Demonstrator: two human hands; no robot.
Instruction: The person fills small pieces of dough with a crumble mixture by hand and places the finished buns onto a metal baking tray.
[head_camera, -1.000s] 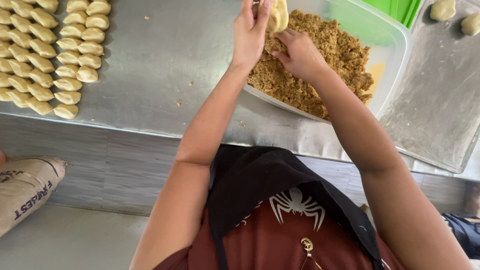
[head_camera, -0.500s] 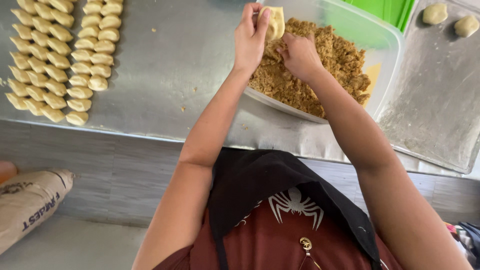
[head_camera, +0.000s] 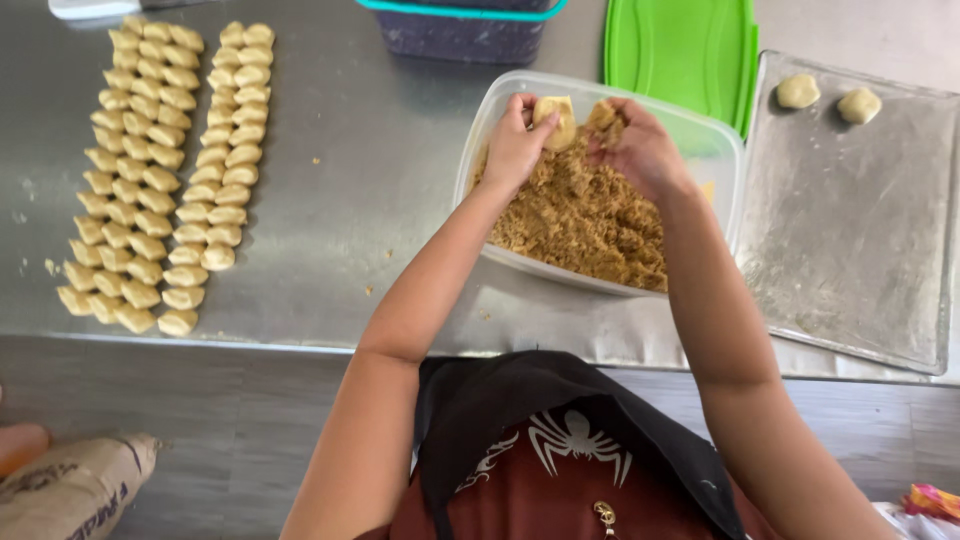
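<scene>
The left hand (head_camera: 516, 145) is holding a piece of pale dough (head_camera: 553, 118) between thumb and fingers, closed around it, over the far side of a clear tub (head_camera: 475, 190). The right hand (head_camera: 640, 150) is sitting just beside it, its fingers pinching a clump of brown crumbly filling (head_camera: 603, 116) right next to the dough. Both hands are hovering above the mass of the same brown filling that is lying in the tub, heaped mostly toward its near side.

The tub is standing on a steel table (head_camera: 380, 180). To its right a flat metal tray (head_camera: 850, 240) is lying, and two dough balls (head_camera: 828, 98) are resting near the tray's far edge, close together but apart. Beyond the tub, a green lid (head_camera: 680, 50) is lying flat, partly tucked behind the tray's far left corner. Left of the lid, a dark container with a teal rim (head_camera: 460, 25) is standing at the far edge of the view.

Well to the left on the table, shaped dough pieces (head_camera: 160, 170) are lying in long rows running from far to near, packed side by side. A few crumbs are lying scattered between them and the tub.

At the near left, below the table edge, a pale sack (head_camera: 70, 490) is lying on the floor.
</scene>
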